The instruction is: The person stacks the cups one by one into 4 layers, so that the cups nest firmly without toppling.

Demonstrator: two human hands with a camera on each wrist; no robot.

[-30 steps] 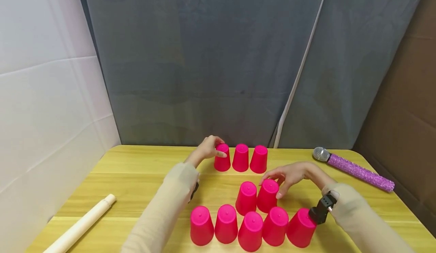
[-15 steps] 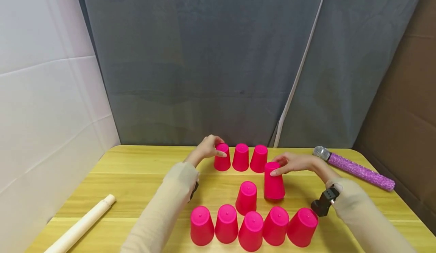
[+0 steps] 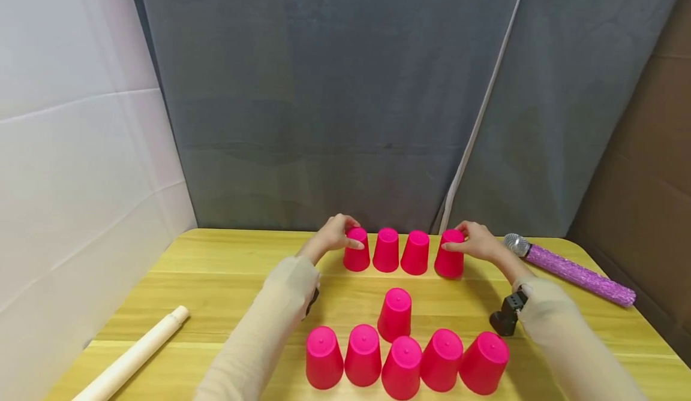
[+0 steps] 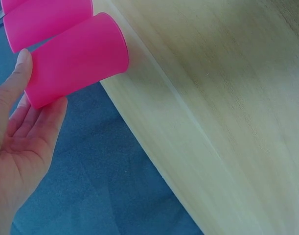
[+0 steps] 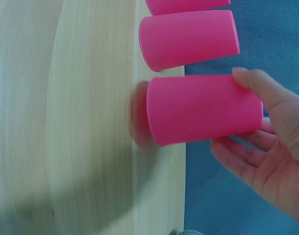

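Upside-down pink cups stand on a yellow wooden table (image 3: 227, 281). The back row holds several cups. My left hand (image 3: 336, 235) holds the top of that row's leftmost cup (image 3: 357, 251); in the left wrist view the left hand (image 4: 22, 137) has its thumb along this cup (image 4: 76, 58) and its fingers behind it. My right hand (image 3: 471, 240) grips the rightmost cup (image 3: 450, 256), which stands on the table. The right wrist view shows the right hand (image 5: 266, 161) with thumb and fingers round that cup (image 5: 203, 110). One lone cup (image 3: 395, 315) stands mid-table, with a front row of several cups (image 3: 402, 365).
A microphone with a purple glitter handle (image 3: 572, 269) lies at the back right. A pale wooden roller (image 3: 129, 356) lies at the front left. A grey curtain (image 3: 345, 119) hangs right behind the back row, and a white wall (image 3: 75, 179) is on the left.
My right hand lifted a cup from the middle pair and set it down at the right end of the back row. The left hand stayed on its cup.
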